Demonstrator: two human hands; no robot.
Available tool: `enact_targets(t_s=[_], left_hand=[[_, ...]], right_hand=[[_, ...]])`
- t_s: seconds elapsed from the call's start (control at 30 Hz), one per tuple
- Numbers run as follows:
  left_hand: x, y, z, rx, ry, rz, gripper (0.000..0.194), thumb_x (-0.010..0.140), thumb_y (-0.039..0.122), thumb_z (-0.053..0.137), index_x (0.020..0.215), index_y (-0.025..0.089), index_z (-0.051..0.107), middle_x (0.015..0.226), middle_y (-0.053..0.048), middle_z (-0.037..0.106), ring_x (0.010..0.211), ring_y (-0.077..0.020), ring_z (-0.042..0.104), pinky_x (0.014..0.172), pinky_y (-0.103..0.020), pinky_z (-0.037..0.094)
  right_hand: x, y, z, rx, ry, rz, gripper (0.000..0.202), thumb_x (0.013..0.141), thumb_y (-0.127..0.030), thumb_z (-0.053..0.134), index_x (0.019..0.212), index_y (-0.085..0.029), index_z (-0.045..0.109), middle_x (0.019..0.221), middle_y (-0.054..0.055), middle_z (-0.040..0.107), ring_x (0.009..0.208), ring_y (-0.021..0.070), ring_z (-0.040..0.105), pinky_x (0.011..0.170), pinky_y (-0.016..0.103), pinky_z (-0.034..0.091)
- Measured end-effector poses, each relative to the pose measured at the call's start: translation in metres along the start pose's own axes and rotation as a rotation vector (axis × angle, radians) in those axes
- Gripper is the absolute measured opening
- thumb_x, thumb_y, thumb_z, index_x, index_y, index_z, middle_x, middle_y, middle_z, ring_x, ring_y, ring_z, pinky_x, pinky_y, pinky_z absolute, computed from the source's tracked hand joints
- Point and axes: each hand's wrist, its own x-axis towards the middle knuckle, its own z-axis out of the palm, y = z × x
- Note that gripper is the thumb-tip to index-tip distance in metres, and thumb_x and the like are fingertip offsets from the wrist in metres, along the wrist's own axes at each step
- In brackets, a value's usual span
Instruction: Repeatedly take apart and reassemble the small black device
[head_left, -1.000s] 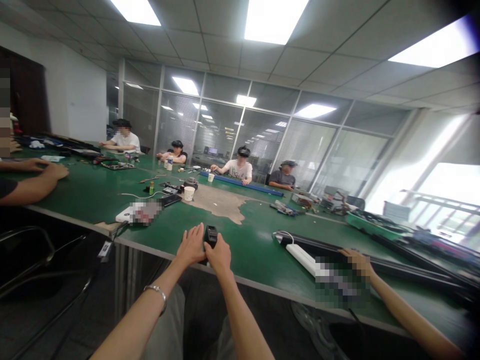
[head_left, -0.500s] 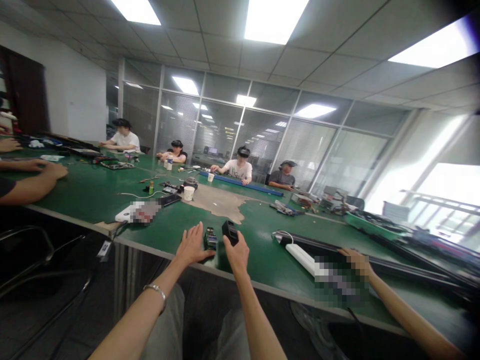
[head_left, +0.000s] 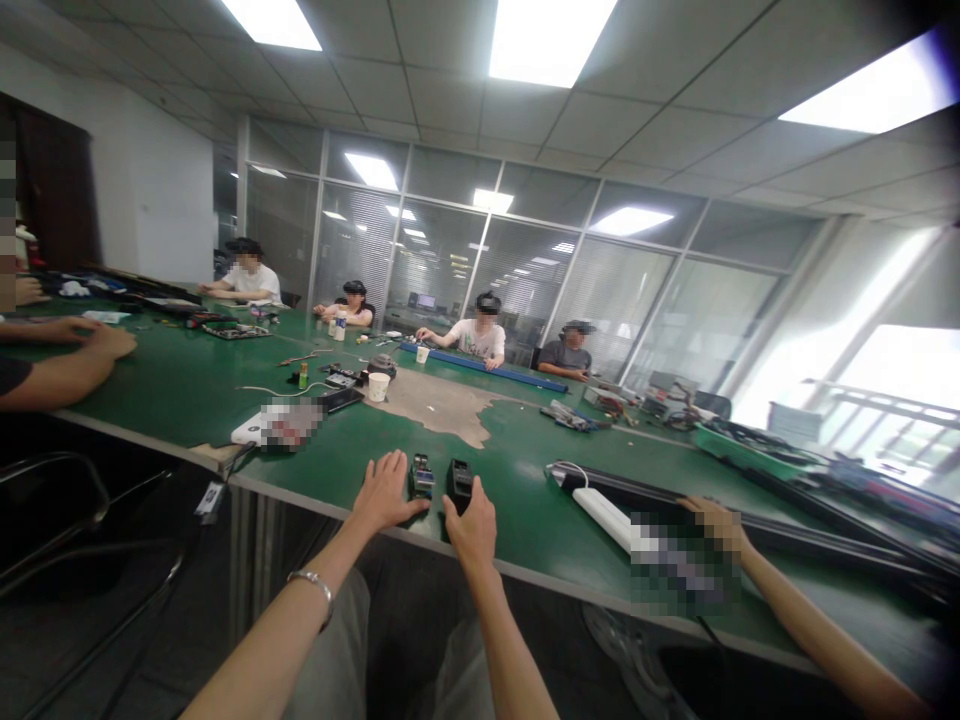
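My left hand [head_left: 382, 492] lies flat on the green table [head_left: 517, 500], fingers stretched out and thumb pointing right. Just beyond its thumb is a small circuit-board assembly [head_left: 421, 478] with metal and dark parts, apparently untouched by my fingers. To the right of that, my right hand [head_left: 472, 522] grips a black plastic case [head_left: 459, 478] from its near end, thumb on the left and fingers on the right. The case looks hollowed with openings on top and seems to rest on the table. Its lower end is hidden by my hand.
At right, a co-worker's hand [head_left: 711, 525] rests by a white bar-shaped thing [head_left: 604, 517] and long black rails [head_left: 645, 492]. A paper cup [head_left: 378, 387] and a white device [head_left: 251, 430] stand left. Several people sit around the table.
My right hand has lowered the black case and turned it more upright in view, parallel to the circuit-board assembly. My left hand has stayed in place.
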Motion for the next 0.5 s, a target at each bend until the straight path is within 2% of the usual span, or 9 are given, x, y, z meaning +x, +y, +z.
enact_targets(t_s=[0.1,0.2,0.37,0.5], left_hand=[[-0.001,-0.001,-0.001,0.016,0.003,0.009,0.087,0.073,0.079,0.048,0.133,0.015,0.049,0.152,-0.017,0.030,0.141,-0.0342,0.023,0.114,-0.052,0.017],[-0.001,-0.001,-0.002,0.017,-0.003,0.024,0.074,0.075,0.077,0.048,0.121,0.020,0.060,0.152,-0.015,0.030,0.141,-0.0340,0.023,0.113,-0.053,0.017],[-0.001,0.000,-0.001,0.005,0.002,0.014,0.068,0.075,0.075,0.052,0.121,0.025,0.060,0.152,-0.012,0.032,0.141,-0.0340,0.023,0.113,-0.055,0.016],[-0.001,0.000,0.002,0.000,0.017,0.009,0.071,0.074,0.073,0.054,0.124,0.023,0.056,0.151,-0.013,0.033,0.141,-0.0341,0.023,0.113,-0.055,0.017]], right_hand=[[-0.002,0.000,-0.001,0.004,-0.002,-0.005,0.072,0.085,-0.040,0.054,0.142,0.000,0.036,0.133,0.023,0.053,0.118,0.0320,0.053,0.098,0.038,0.039],[0.001,0.000,-0.004,0.028,-0.041,0.032,0.067,0.086,-0.040,0.052,0.140,-0.002,0.040,0.127,0.022,0.057,0.114,0.0314,0.056,0.094,0.038,0.042],[0.014,-0.014,-0.014,0.208,-0.006,0.150,0.066,0.084,-0.046,0.053,0.136,-0.006,0.046,0.126,0.020,0.059,0.116,0.0290,0.057,0.096,0.035,0.042],[0.025,-0.040,-0.021,0.327,0.000,0.100,0.063,0.082,-0.047,0.056,0.132,-0.009,0.051,0.126,0.017,0.060,0.118,0.0261,0.057,0.099,0.033,0.041]])
